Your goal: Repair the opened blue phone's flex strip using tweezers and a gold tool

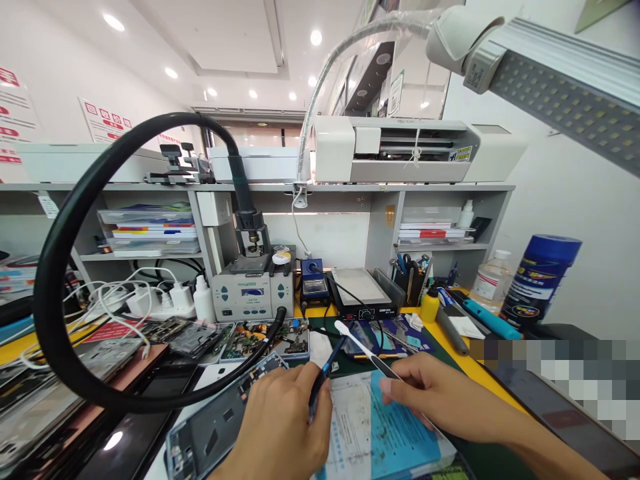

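My left hand [280, 427] is closed round a thin blue-tipped tool [327, 367] that points up and to the right. My right hand [430, 393] pinches dark tweezers [383, 365] whose tips grip a white cotton swab [353, 337], held up over the bench. The swab's head sits close to the blue tool's tip. Beneath both hands lies a blue and white sheet [380, 433] on a green mat [450, 363]. An opened phone frame [220, 420] lies just left of my left hand.
A thick black hose [65, 267] loops from the hot-air station [253, 293] across the left. Circuit boards [265, 337], a heating plate [363, 293], a yellow bottle [429, 305], a blue can [540, 280] and a lamp arm [550, 73] surround the spot.
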Demonstrator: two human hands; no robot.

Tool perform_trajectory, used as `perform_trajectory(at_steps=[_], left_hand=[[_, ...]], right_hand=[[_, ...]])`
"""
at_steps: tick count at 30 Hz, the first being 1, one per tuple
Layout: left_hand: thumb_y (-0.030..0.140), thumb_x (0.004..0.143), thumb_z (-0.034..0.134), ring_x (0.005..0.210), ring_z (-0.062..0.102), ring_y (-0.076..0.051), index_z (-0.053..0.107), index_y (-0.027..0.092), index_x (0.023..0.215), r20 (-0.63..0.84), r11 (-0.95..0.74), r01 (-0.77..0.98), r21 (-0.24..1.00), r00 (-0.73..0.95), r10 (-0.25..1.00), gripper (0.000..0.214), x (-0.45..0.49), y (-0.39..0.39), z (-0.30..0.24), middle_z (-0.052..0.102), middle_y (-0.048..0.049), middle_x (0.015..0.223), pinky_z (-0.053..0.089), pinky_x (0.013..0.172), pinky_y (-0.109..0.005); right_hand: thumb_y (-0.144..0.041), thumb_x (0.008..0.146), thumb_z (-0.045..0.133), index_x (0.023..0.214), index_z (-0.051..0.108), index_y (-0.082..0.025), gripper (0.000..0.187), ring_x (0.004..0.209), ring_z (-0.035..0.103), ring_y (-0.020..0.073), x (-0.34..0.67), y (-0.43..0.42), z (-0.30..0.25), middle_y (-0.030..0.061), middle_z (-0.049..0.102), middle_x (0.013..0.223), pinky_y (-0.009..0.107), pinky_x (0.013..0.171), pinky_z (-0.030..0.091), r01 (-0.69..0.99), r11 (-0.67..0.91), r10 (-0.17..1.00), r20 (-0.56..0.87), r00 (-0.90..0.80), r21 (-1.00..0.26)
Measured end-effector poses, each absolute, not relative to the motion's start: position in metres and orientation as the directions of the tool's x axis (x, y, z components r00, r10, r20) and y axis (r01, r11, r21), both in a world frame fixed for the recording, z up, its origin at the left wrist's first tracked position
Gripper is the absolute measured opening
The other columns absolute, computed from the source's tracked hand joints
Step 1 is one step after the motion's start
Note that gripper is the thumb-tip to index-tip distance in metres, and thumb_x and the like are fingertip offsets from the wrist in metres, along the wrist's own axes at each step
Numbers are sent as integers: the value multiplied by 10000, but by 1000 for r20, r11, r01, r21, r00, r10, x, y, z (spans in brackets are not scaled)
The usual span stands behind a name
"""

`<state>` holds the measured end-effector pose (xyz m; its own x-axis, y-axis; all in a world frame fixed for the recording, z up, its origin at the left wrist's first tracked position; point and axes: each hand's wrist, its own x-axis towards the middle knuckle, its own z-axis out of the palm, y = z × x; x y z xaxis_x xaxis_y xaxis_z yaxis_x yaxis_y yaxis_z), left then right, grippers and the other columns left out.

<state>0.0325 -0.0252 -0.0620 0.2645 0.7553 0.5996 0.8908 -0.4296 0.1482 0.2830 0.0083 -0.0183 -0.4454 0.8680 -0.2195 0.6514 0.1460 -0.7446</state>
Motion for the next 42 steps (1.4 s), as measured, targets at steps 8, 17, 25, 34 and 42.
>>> perform_trajectory(at_steps=[8,17,25,34,42], left_hand=[[248,964,461,526,594,-215,502,246,731,596,-428,889,163,257,761,236,32,-26,-64,603,6,594,343,523,-335],[250,964,468,532,595,-222,494,247,729,591,-425,891,159,259,764,236,32,-25,-64,604,6,598,336,524,-332],[250,967,470,530,595,-223,496,248,732,598,-428,889,161,257,759,236,32,-25,-65,605,11,593,338,528,-335],[253,970,471,536,597,-225,503,248,736,588,-433,885,172,260,766,236,31,-25,-65,610,9,609,342,527,-335],[251,961,484,523,587,-217,495,249,728,596,-435,883,176,256,761,233,31,-23,-65,589,13,592,321,517,-329]], right_hand=[[-581,987,483,843,644,-156,477,475,427,103,283,5,-17,-62,460,519,190,458,352,651,170,843,-233,-485,-739],[-569,988,490,819,620,-162,459,480,437,103,284,6,-18,-65,448,533,187,454,353,636,165,845,-225,-486,-754],[-599,983,486,850,649,-161,486,466,414,108,284,11,-22,-70,430,503,195,442,339,652,142,863,-229,-451,-745],[-603,985,492,847,662,-152,501,462,432,102,286,10,-20,-62,462,508,195,453,352,607,162,833,-221,-507,-778],[-592,980,502,839,653,-157,482,452,426,102,286,10,-23,-78,417,500,189,429,348,631,154,855,-217,-470,-760]])
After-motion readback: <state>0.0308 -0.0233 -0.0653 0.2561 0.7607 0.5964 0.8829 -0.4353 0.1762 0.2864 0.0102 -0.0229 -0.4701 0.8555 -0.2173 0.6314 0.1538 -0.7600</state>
